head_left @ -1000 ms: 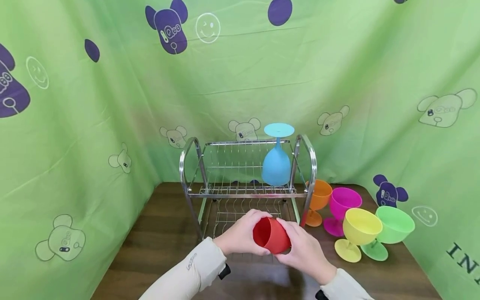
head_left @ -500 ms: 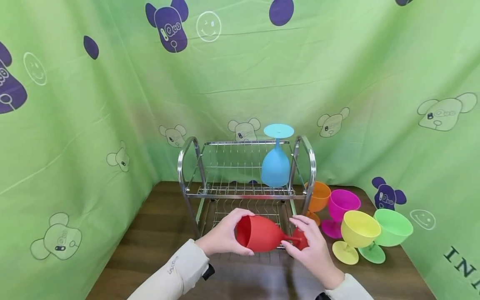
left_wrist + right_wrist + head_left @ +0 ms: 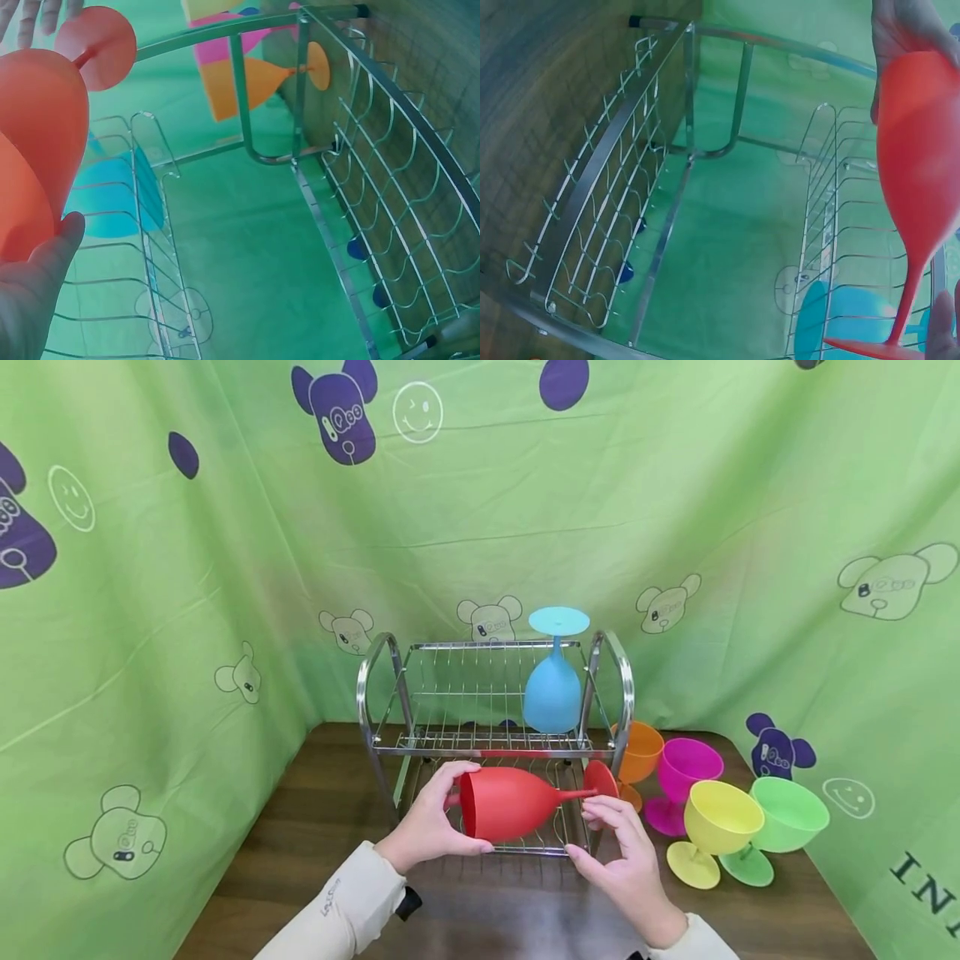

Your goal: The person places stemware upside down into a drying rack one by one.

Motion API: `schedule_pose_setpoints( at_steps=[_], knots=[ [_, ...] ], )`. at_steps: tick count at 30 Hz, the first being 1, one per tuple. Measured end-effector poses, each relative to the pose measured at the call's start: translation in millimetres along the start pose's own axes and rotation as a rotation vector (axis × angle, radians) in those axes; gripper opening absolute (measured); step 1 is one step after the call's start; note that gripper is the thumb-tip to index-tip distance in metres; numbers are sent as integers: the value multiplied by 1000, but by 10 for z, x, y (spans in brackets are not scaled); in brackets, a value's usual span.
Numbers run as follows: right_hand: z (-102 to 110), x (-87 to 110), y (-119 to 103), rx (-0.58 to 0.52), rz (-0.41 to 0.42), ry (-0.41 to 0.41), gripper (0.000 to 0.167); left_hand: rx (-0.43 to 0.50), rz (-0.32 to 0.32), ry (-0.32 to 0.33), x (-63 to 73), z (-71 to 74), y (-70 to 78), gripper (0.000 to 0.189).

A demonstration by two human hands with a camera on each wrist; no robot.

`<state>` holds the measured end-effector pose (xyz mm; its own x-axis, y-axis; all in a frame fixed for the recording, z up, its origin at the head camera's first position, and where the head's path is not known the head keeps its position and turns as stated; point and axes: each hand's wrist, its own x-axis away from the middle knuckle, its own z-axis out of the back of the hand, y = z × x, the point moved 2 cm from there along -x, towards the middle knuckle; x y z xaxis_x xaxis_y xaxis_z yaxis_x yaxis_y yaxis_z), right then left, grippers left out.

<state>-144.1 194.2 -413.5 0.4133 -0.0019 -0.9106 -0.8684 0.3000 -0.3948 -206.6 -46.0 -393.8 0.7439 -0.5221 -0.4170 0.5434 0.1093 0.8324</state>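
Observation:
A red plastic goblet (image 3: 510, 803) lies on its side in the air before the dish rack, mouth to the left and foot to the right. My left hand (image 3: 427, 822) grips its bowl near the rim, thumb below. My right hand (image 3: 626, 864) is beside the stem and foot, fingers and thumb apart; whether a fingertip touches the goblet is hard to tell. In the left wrist view the red goblet (image 3: 45, 127) fills the left side; in the right wrist view the goblet (image 3: 922, 165) stands at the right.
The two-tier metal dish rack (image 3: 491, 752) has a blue goblet (image 3: 552, 693) upside down on its upper tier. Orange (image 3: 639, 752), magenta (image 3: 688, 768), yellow (image 3: 723, 817) and light green (image 3: 789, 812) goblets stand upright on the wooden table (image 3: 277, 877) at the right. Patterned green cloth hangs around.
The red goblet has swung from pointing its mouth toward me to lying sideways, then risen slightly toward the rack. My left hand moved left with it; my right hand loosened from the foot end.

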Motion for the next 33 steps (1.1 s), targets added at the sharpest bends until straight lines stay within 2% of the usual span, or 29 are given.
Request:
schedule_pose_setpoints(
  at_steps=[4,6,9,12,16,19,23,26,30,33],
  knots=[
    [10,47,5,-115,-77,-10,41,49,25,26,12,-16,-22,78],
    [7,71,-3,-193,-142,-10,40,69,16,39,23,-41,-33,78],
    [-13,98,-37,-246,-228,-15,49,121,-17,44,47,-81,-42,79],
    [-42,121,-70,-238,-313,-46,55,169,-49,45,64,-99,-37,81],
    [-73,139,-63,-190,-439,-77,48,228,-59,59,73,-100,-24,80],
    [-99,135,-39,-248,-516,-53,51,290,-79,74,69,-108,-14,80],
    [-158,106,-25,-374,-541,-55,57,371,-111,69,48,-150,-12,83],
    [-201,74,-36,-454,-563,-66,49,425,-117,45,21,-205,-4,88],
    [-227,35,-57,-522,-584,-29,41,483,-143,21,-10,-279,9,94],
    [-241,20,-68,-553,-557,5,37,507,-155,18,-21,-319,1,91]
  ],
)
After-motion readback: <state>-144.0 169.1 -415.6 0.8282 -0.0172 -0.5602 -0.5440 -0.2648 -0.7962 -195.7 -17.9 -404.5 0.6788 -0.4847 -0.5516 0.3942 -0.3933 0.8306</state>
